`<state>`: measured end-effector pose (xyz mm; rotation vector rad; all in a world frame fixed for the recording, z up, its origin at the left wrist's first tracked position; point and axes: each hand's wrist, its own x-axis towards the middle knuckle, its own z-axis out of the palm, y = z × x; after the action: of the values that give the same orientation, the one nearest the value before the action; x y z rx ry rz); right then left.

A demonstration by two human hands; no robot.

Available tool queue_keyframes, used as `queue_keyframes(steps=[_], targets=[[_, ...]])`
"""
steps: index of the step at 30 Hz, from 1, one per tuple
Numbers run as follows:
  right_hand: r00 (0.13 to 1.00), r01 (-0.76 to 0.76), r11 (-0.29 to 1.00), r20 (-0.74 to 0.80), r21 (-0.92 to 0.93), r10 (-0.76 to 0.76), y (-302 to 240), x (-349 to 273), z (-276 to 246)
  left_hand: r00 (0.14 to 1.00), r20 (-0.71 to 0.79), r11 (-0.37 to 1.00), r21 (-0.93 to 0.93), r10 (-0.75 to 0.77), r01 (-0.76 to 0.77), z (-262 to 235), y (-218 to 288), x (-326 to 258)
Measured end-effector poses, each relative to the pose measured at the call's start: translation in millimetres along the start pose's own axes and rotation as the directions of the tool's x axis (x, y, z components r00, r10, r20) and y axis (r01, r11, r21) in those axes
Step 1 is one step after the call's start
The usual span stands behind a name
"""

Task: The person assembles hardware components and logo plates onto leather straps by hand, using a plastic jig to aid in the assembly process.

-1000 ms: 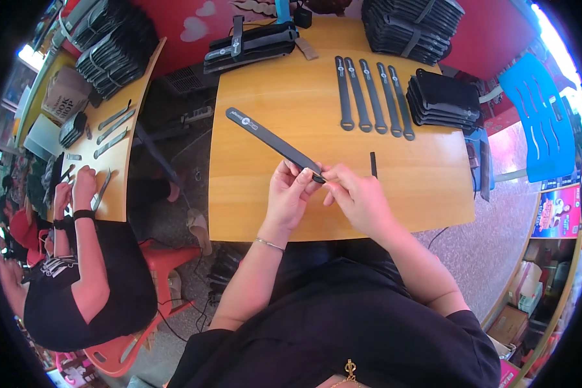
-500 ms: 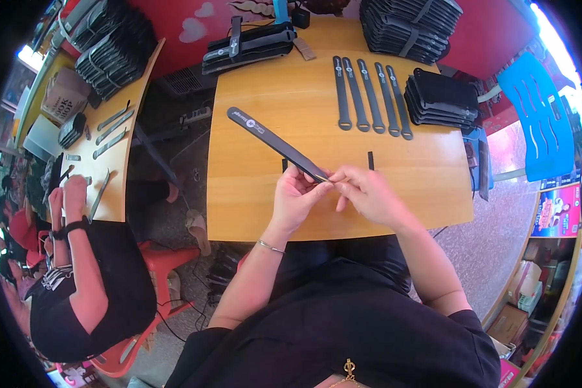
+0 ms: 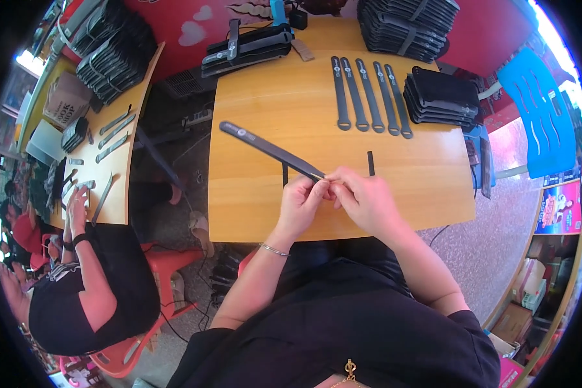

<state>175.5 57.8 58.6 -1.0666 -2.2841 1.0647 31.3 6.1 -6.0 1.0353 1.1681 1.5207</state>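
A long dark grey strap (image 3: 265, 149) with a rounded far end and pale print slants up and left above the wooden table (image 3: 249, 207). Its near end is pinched between the thumb and fingers of my left hand (image 3: 300, 205), which are closed. At that same end, my right hand (image 3: 367, 199) has its fingertips pressed together, touching the left. A small yellowish bit shows at the strap's tip, too small to name. Two short black strips lie on the table, one (image 3: 371, 163) beyond my right hand, the other (image 3: 285, 172) beyond my left.
Several similar straps (image 3: 370, 97) lie in a row at the back right, beside a stack of black folded pieces (image 3: 440, 96). Banded black stacks (image 3: 407, 29) stand at the far edge. A blue chair (image 3: 540, 116) is at right. At left, a co-worker's hand (image 3: 77, 210) is over another table.
The strap's far end has dipped and shifted slightly left, its printed face turning. My right hand has closed in against the left. The co-worker's hands have moved lower.
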Motion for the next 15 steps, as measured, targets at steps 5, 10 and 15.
queue_keyframes(steps=[5, 10, 15], targets=[[0.989, 0.02, 0.997, -0.148, 0.076, -0.009, 6, 0, 11, 0.995, 0.096, 0.999, 0.004, -0.034, 0.034, -2, -5, 1], [0.979, 0.089, 0.995, -0.189, 0.046, -0.079, 11, 9, 8, 0.994, 0.094, 0.998, -0.009, -0.061, 0.062, -4, -8, 0], [0.965, 0.159, 0.972, -0.179, -0.175, -0.19, 13, 24, 1, 0.987, 0.098, 0.989, -0.064, -0.128, 0.135, -1, 3, 4]])
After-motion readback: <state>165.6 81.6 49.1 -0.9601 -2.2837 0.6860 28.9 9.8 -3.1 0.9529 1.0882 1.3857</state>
